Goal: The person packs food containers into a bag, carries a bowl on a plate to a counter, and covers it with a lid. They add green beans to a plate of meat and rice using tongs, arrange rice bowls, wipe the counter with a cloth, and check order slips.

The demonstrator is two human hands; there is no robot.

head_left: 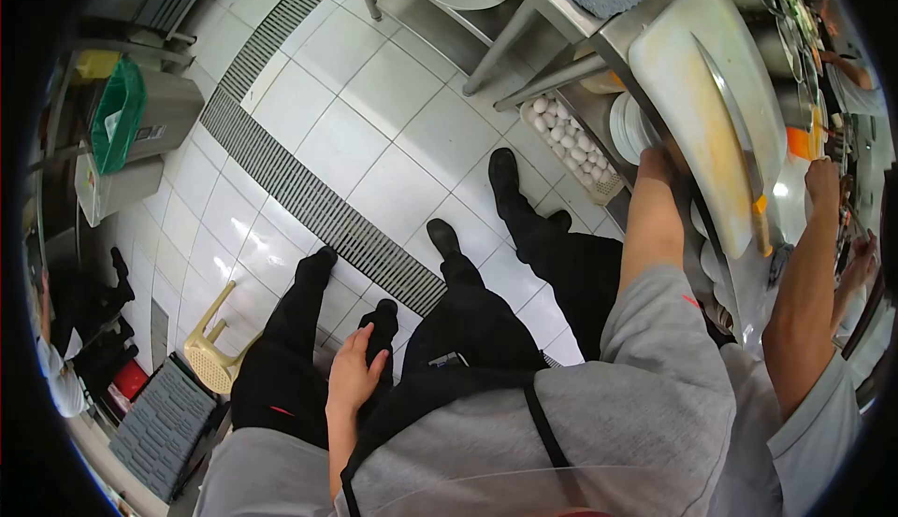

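Note:
My left hand (354,373) hangs low beside my black apron (440,391), fingers stretched out and holding nothing. My right arm reaches down under the edge of the steel counter (613,40). There my right hand (659,164) is at a stack of white plates (629,126) on the lower shelf, its fingers hidden by the counter edge. Beside the plates is a crate of white eggs (572,143). Above, a worn cutting board (697,96) lies on the counter with a long knife (732,110) across it.
Co-workers stand close on both sides; one person's fist (823,183) is over the counter at right. A slotted floor drain (309,204) crosses the white tiles. At left are a bin with a green liner (120,115), a beige plastic stool (208,353) and grey crates (168,428).

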